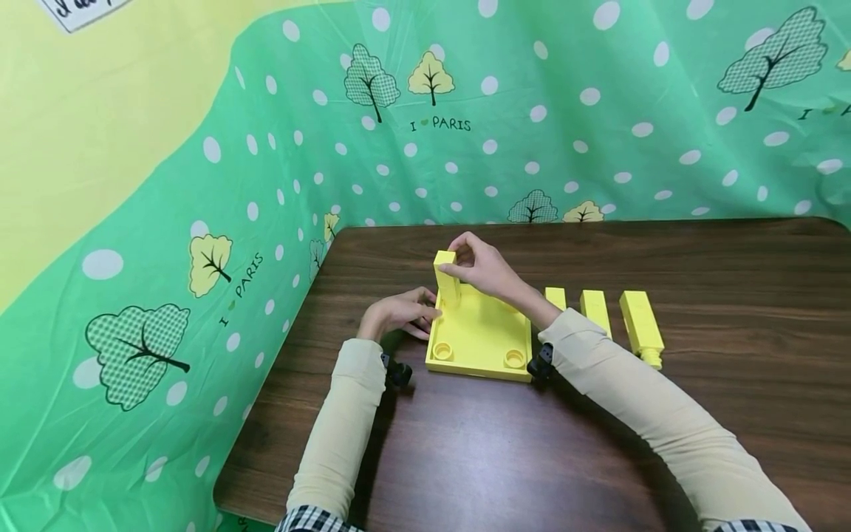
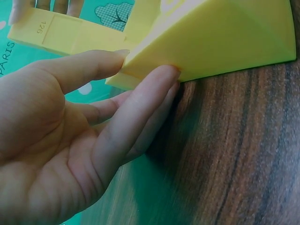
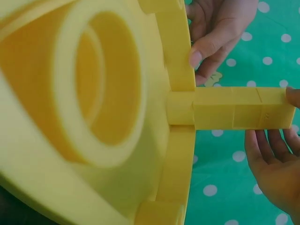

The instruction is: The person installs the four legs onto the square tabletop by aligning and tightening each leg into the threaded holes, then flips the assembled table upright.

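Observation:
A square yellow plastic tabletop (image 1: pixel 488 325) lies on the table with its raised rim and round sockets facing up. At its far left corner stands a square yellow leg (image 1: pixel 447 277), upright, its lower end at the corner socket. My right hand (image 1: pixel 490 270) pinches the top of this leg between thumb and fingers; the number on the leg's side (image 2: pixel 44 30) shows in the left wrist view. Against the tabletop's left edge, near that corner, rest the extended thumb and fingers of my left hand (image 1: pixel 402 312). Two near sockets (image 1: pixel 515 359) are in sight.
Three more yellow legs lie to the right: one (image 1: pixel 555 297) partly behind my right forearm, another (image 1: pixel 595 309) beside it, and a third (image 1: pixel 641 325) with its round peg towards me. A green dotted cloth (image 1: pixel 565 133) hangs behind the brown table (image 1: pixel 465 451).

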The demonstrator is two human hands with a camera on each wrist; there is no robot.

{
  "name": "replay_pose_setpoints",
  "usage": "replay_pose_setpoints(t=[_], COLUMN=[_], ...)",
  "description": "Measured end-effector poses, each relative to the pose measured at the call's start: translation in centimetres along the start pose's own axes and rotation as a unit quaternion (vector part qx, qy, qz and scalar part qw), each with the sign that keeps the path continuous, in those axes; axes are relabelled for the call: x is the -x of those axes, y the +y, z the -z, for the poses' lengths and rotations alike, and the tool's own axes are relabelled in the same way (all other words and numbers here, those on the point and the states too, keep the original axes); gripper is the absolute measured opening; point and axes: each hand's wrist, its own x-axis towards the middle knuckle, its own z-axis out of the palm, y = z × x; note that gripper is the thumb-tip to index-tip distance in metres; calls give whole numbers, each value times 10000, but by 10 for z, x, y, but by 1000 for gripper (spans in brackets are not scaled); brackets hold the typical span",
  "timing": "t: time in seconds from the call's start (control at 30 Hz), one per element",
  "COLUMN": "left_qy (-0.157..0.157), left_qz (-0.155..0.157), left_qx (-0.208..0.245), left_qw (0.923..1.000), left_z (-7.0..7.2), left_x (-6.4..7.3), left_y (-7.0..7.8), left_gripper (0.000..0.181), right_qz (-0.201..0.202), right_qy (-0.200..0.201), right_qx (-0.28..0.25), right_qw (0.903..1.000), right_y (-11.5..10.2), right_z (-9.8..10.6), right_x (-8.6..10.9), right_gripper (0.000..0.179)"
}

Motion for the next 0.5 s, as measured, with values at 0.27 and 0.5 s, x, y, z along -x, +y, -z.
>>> replay_pose_setpoints(t=[0.27, 0.5], left_qy=[-26, -56], left_qz=[-9, 1], left_qx=[37, 15], left_qw=[10000, 10000], left_z=[0, 1], left_x=[0, 0], left_y=[-1, 0], left_gripper=[43, 42], right_qz=[99, -57], right_qy=[-816, -1455], right_qx=[-1047, -2128], right_qw=[9911, 9662], right_y=[2, 4], right_z=[7, 6], right_x=[-3, -11], right_gripper=[37, 39])
